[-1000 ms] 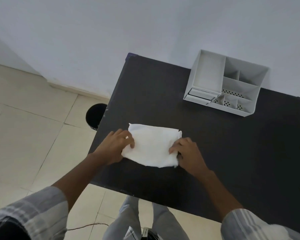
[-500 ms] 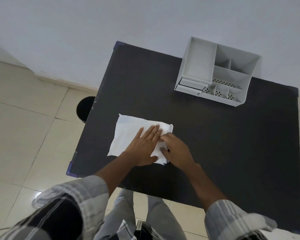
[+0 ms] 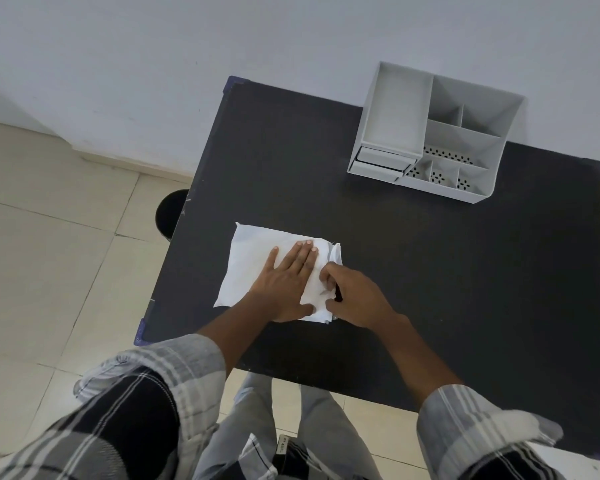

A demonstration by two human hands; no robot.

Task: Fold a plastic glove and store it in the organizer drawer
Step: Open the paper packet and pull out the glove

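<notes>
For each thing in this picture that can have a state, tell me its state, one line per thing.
plastic glove: lying flat on the black table, partly folded, its right edge bunched.
left hand: open, palm pressed flat on the glove.
right hand: fingers curled at the glove's right edge; whether it grips is unclear.
organizer: upright at the table's far side, compartments empty.
organizer drawers: two, both shut.

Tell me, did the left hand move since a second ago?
Yes. The left hand slid right across the white glove, from its left edge to lie flat near the right hand.
</notes>
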